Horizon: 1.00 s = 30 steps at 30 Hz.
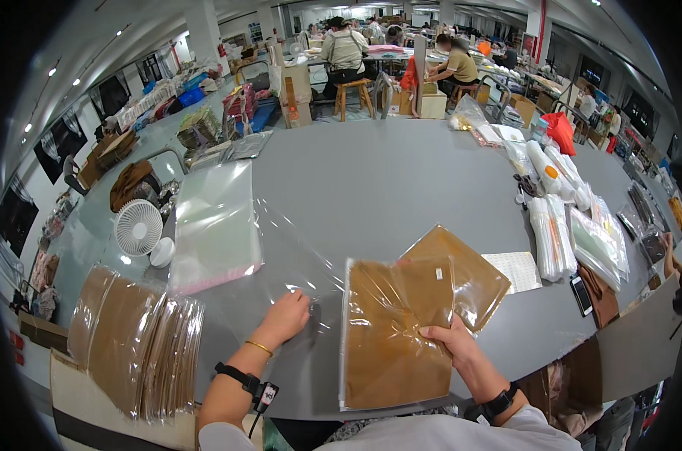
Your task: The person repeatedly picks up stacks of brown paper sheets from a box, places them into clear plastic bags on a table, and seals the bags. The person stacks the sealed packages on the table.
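My right hand (pixel 453 342) grips a brown folded fabric in a clear plastic bag (pixel 393 331), thumb on top and fingers hidden beneath. The packet is held up over the table's near edge. Another bagged brown fabric (pixel 465 274) lies partly under it, turned at an angle. To the left, my left hand (pixel 284 316) is closed, its fingertips pinching the near edge of a thin clear plastic bag (pixel 299 252) spread on the table. A stack of clear bags (pixel 217 218) with a pink edge lies beyond that hand.
Several bagged brown packets (pixel 130 346) are stacked at the left. A white fan (pixel 139 227) stands behind them. On the right lie a sticker sheet (pixel 512 272), a phone (pixel 581 295) and bundles of plastic bags (pixel 553 237). People sit at tables farther back.
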Available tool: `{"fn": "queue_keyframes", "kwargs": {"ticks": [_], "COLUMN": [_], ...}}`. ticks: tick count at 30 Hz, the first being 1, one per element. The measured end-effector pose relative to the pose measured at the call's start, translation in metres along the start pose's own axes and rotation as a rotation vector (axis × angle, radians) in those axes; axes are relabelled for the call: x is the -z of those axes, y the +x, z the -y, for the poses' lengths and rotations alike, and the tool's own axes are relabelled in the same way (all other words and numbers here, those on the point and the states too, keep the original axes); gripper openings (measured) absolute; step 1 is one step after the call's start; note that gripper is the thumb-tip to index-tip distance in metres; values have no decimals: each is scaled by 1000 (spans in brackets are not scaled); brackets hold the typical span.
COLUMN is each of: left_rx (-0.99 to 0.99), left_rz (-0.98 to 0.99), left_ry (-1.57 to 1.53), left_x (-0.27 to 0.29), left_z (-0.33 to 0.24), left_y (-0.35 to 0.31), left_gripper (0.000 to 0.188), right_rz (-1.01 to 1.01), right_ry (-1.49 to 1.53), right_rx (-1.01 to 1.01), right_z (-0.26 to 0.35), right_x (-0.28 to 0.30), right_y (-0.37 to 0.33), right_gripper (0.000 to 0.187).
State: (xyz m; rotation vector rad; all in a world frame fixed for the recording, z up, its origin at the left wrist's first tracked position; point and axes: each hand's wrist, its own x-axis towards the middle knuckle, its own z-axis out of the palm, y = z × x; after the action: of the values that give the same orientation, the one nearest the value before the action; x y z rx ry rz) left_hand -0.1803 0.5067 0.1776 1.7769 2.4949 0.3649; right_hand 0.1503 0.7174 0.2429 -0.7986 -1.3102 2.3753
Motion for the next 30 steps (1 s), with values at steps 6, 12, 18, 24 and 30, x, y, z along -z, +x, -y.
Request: {"fn": "queue_keyframes", "kwargs": {"ticks": [6, 12, 18, 24, 30], "left_rx": [124, 139, -57, 375, 1015], "left_rz": [33, -137, -227, -437, -598], "left_ry": [-337, -5, 99, 56, -1256], "left_x": [-5, 8, 8, -22, -43], "left_z": [-15, -32, -52, -58, -52], "left_y": [-11, -26, -41, -116, -140], "left_gripper": [32, 14, 18, 23, 16], "right_rz": [179, 170, 24, -154, -150], "right_ry": [-12, -131, 4, 118, 150], "right_rx": [-138, -238, -137, -73, -82], "right_z": [-26, -82, -87, -92, -94], "right_x": [-13, -11, -32, -30, -37], "right_y": [-4, 20, 55, 66, 64], "right_gripper": [52, 46, 42, 42, 42]}}
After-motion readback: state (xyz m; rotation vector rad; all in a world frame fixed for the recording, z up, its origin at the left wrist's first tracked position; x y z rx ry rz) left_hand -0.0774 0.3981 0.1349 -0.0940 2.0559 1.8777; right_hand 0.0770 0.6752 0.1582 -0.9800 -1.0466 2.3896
